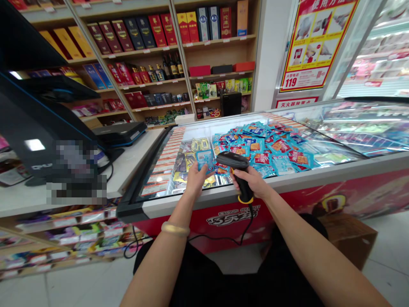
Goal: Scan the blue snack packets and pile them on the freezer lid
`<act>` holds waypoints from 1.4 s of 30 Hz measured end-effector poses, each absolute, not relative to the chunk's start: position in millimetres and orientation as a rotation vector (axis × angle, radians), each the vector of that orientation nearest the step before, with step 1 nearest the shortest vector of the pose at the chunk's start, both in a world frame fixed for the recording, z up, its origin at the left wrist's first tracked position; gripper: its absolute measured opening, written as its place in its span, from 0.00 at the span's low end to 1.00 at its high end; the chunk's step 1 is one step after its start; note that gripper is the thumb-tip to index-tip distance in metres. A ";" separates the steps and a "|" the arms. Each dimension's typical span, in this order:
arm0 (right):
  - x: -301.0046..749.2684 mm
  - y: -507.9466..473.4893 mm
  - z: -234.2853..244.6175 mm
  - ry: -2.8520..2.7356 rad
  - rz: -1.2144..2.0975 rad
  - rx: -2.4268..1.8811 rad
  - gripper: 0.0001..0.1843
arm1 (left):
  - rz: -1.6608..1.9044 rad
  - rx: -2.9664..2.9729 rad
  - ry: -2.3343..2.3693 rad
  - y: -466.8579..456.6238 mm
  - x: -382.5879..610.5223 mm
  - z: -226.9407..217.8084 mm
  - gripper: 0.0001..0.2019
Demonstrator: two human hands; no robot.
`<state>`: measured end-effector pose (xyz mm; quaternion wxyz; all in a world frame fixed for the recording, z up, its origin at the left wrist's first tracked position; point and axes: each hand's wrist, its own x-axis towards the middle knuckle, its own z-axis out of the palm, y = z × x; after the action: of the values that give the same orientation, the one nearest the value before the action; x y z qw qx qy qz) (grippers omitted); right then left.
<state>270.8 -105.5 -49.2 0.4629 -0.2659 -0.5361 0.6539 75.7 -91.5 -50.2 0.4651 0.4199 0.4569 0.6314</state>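
Note:
Pinched in my left hand (pixel 195 181) is a small blue snack packet (pixel 204 158), held up over the glass lid of the chest freezer (pixel 179 200). My right hand (pixel 251 181) wraps round the handle of a black and yellow barcode scanner (pixel 232 160), its head pointing left toward the packet. From the handle's base a black cable (pixel 251 217) hangs down and loops away to the left. Just behind the scanner, a heap of blue and red snack packets (pixel 279 147) covers part of the glass. Yellow packs (pixel 191 158) show through the lid below my left hand.
On the left stands a counter (pixel 140 149) with a dark checkout terminal (pixel 41 128). Shelves of boxed goods (pixel 137 32) line the back wall. A cardboard box (pixel 348 236) sits on the floor at right, by the freezer's red front.

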 end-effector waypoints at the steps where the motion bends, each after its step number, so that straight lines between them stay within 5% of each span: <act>1: 270.9 -105.2 -49.6 -1.331 1.602 -0.656 0.18 | 1.546 1.050 1.127 -91.3 76.3 -50.8 0.16; 42: 270.4 -103.9 -54.5 -1.301 1.580 -0.592 0.16 | 1.629 1.445 1.299 -94.4 75.9 -55.6 0.19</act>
<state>270.4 -103.9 -54.5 0.4842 -0.2431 -0.5343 0.6488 75.9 -94.4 -55.6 0.2983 0.5441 0.4889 0.6132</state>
